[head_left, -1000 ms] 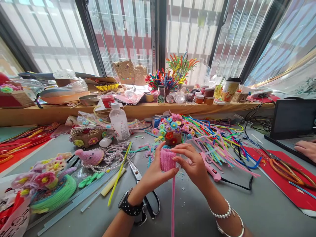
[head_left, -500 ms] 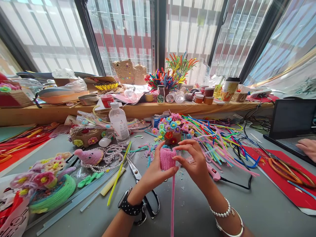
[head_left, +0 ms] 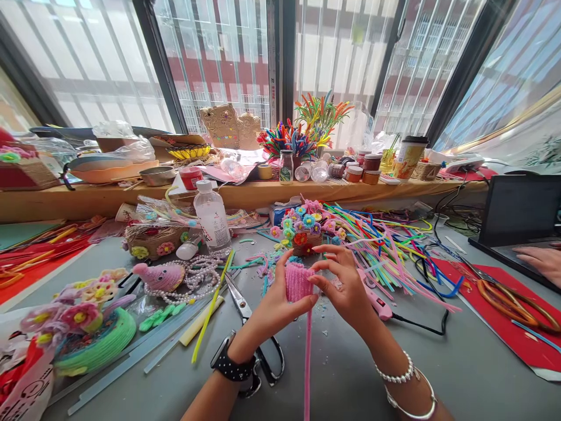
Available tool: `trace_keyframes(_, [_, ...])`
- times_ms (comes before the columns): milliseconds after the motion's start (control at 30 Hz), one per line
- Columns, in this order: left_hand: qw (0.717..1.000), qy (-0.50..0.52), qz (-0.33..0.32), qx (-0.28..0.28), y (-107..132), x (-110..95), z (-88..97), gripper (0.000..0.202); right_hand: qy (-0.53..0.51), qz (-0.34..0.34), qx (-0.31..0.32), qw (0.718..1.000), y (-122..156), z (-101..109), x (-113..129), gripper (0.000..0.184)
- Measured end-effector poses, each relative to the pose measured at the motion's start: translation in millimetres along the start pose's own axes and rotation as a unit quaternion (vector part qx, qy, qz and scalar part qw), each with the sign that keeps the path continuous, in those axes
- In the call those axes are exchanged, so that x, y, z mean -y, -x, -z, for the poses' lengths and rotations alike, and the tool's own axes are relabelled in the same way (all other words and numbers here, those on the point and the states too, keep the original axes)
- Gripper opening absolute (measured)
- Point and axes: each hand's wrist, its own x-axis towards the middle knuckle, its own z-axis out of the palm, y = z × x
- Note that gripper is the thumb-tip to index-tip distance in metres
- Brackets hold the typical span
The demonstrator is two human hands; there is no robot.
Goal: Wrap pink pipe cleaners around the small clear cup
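A small pink piece made of coiled pipe cleaner [head_left: 298, 283] is held up over the middle of the grey table. My left hand [head_left: 280, 298] grips it from the left, thumb along its lower edge and fingers behind. With thumb and forefinger, my right hand [head_left: 339, 280] pinches the piece's upper right edge. A loose pink pipe cleaner [head_left: 308, 368] hangs from it toward me. Under my left wrist lie black-handled scissors [head_left: 239, 298]. Just right of my right hand is a pink glue gun [head_left: 379, 305] with a black cord.
Pipe cleaners [head_left: 385, 251] in many colours spread behind my right hand. Left are a water bottle [head_left: 211, 216], a pink stuffed figure [head_left: 158, 276], glue sticks [head_left: 131, 354] and a green flower basket [head_left: 99, 345]. Right are orange-handled scissors [head_left: 511, 301], a laptop [head_left: 519, 210] and another person's hand [head_left: 541, 261].
My right thumb and forefinger have shifted slightly along the pink piece's upper right edge. The other person's hand at the laptop has moved a little to the left.
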Motion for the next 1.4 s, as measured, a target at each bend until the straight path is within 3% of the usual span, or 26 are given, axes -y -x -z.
trace_keyframes(333, [0.999, -0.004, 0.014, 0.035, 2.2, -4.1, 2.1, 0.094, -0.142, -0.126, 0.118, 0.975, -4.2, 10.1, 1.2, 0.021])
trace_keyframes(500, [0.998, -0.016, 0.016, 0.051, 1.8, -3.9, 2.7, 0.092, -0.186, -0.162, 0.134, 0.96, -4.3, 9.9, 0.2, 0.024])
trace_keyframes(1100, [0.993, -0.042, 0.059, 0.091, -0.1, -4.8, 5.9, 0.093, -0.114, -0.096, 0.09, 0.985, -1.3, 1.5, 1.6, 0.022])
trace_keyframes(1300, [0.996, -0.002, 0.015, 0.084, -4.3, -1.4, 6.9, 0.055, -0.105, -0.097, 0.128, 0.981, -2.2, 4.9, 5.5, 0.025])
trace_keyframes(1400, [0.996, 0.018, 0.034, 0.075, -5.7, -0.8, 9.4, 0.054, -0.098, -0.096, 0.136, 0.981, -2.8, 5.3, 6.4, 0.026])
